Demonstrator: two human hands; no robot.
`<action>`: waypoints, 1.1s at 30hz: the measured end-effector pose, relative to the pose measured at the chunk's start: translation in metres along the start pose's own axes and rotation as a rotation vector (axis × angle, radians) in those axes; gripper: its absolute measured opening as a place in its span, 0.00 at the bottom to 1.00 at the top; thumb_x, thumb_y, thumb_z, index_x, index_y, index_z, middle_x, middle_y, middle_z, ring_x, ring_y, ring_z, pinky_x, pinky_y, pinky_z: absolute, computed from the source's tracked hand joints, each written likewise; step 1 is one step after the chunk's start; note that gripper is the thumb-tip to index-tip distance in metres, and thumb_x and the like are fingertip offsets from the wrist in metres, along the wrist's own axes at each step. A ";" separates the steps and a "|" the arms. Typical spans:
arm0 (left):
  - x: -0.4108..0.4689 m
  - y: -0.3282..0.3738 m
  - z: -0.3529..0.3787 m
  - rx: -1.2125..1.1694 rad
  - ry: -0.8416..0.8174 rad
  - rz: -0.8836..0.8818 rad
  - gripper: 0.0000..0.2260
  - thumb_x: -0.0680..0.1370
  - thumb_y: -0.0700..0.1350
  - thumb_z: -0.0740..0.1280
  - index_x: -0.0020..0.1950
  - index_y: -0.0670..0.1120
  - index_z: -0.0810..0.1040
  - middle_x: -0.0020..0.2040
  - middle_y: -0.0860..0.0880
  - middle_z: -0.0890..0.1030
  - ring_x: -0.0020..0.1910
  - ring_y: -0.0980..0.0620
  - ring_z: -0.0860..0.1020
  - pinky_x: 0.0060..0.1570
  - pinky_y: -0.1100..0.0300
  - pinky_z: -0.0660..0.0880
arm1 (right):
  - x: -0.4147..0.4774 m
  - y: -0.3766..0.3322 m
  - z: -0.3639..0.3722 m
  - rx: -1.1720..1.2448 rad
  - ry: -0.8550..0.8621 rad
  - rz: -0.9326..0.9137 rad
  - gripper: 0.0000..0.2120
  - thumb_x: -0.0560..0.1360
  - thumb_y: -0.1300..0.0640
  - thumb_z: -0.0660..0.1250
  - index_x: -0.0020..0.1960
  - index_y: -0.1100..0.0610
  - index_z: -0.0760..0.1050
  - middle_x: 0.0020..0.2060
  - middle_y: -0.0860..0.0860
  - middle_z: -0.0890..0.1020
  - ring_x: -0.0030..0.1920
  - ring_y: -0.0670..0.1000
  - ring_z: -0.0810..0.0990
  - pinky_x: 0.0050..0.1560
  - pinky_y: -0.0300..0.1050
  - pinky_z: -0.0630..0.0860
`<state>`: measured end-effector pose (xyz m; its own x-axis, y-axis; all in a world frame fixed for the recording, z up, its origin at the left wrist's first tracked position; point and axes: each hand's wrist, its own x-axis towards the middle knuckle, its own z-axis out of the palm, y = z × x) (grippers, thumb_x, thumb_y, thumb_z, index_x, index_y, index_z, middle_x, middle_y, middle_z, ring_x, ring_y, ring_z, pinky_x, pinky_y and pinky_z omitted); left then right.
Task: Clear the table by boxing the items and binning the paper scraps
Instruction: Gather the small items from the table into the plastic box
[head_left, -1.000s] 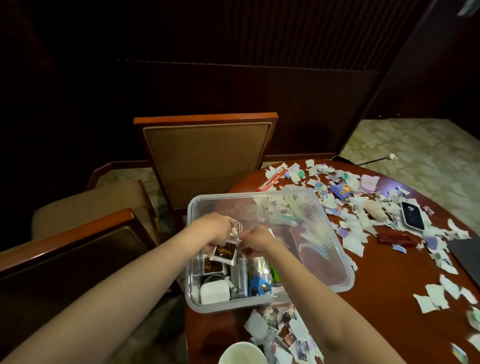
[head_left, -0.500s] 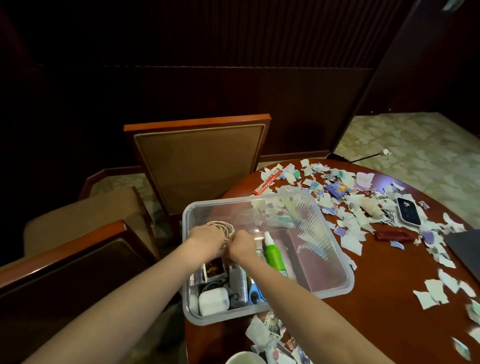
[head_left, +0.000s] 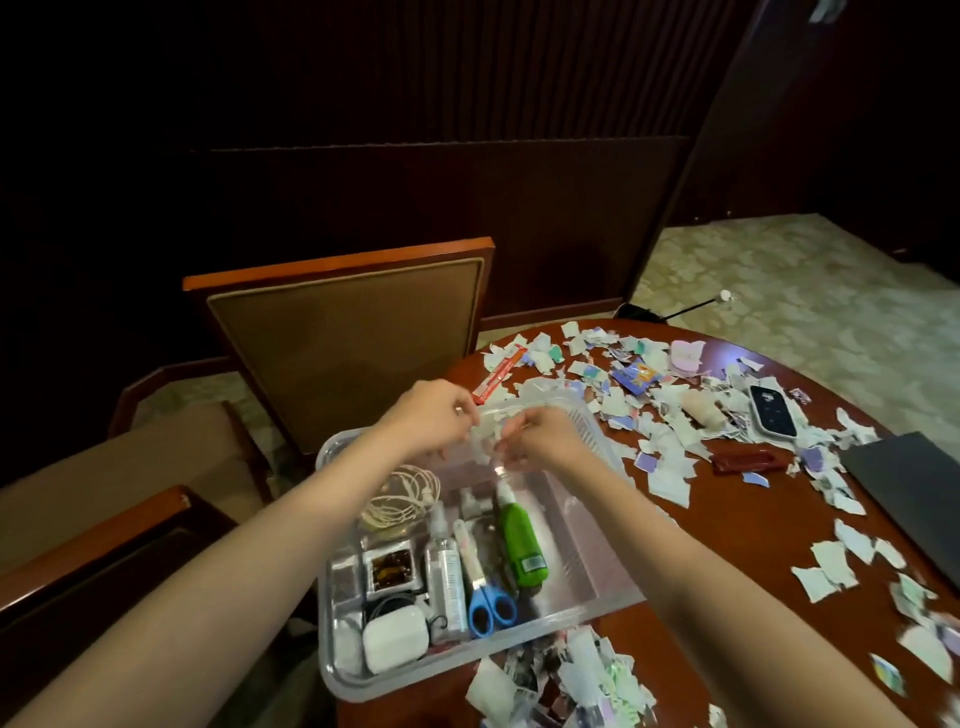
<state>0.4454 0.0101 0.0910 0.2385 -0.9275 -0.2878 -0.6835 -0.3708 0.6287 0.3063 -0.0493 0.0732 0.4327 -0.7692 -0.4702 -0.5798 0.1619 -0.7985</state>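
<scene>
- Left hand (head_left: 439, 418) and right hand (head_left: 543, 441) meet above the far end of the box (head_left: 576, 551). Both sets of fingers are curled, tips together, pinching a small pale item (head_left: 485, 453) between them – too blurred to name.
- The box is a clear plastic rectangle with rounded corners, sitting at the near left edge of the round, glossy reddish wooden table (head_left: 727, 571).
- Inside lie a coiled white cable (head_left: 400, 499), a green bottle (head_left: 522, 545), blue-handled scissors (head_left: 491, 613) and a smooth white case (head_left: 394, 644).
- Torn, jagged paper scraps (head_left: 670, 467) litter the table – right of the box and just in front of it.
- A phone (head_left: 772, 418) lies flat among the far scraps.
</scene>
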 end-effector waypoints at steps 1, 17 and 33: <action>0.008 0.005 -0.001 -0.086 0.022 -0.005 0.11 0.77 0.37 0.59 0.43 0.50 0.78 0.38 0.51 0.81 0.25 0.55 0.76 0.23 0.66 0.71 | -0.002 -0.006 -0.010 0.122 0.024 -0.023 0.11 0.75 0.72 0.61 0.37 0.61 0.72 0.36 0.55 0.78 0.36 0.49 0.79 0.42 0.43 0.80; 0.152 0.021 0.024 -0.070 -0.060 -0.139 0.10 0.79 0.39 0.61 0.56 0.40 0.79 0.51 0.44 0.77 0.43 0.49 0.78 0.38 0.64 0.76 | 0.099 0.014 -0.080 0.189 0.258 0.183 0.10 0.76 0.68 0.63 0.37 0.60 0.73 0.47 0.58 0.78 0.42 0.51 0.78 0.38 0.38 0.77; 0.219 -0.001 0.060 0.441 -0.126 -0.229 0.13 0.78 0.42 0.62 0.62 0.41 0.73 0.55 0.44 0.76 0.55 0.45 0.78 0.53 0.56 0.75 | 0.158 0.056 -0.048 -0.498 0.125 0.273 0.12 0.78 0.62 0.61 0.59 0.65 0.74 0.51 0.59 0.78 0.49 0.56 0.76 0.50 0.43 0.72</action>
<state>0.4568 -0.1902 -0.0166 0.3502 -0.8016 -0.4845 -0.8560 -0.4839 0.1821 0.3085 -0.1917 -0.0279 0.1543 -0.8124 -0.5623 -0.9270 0.0778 -0.3668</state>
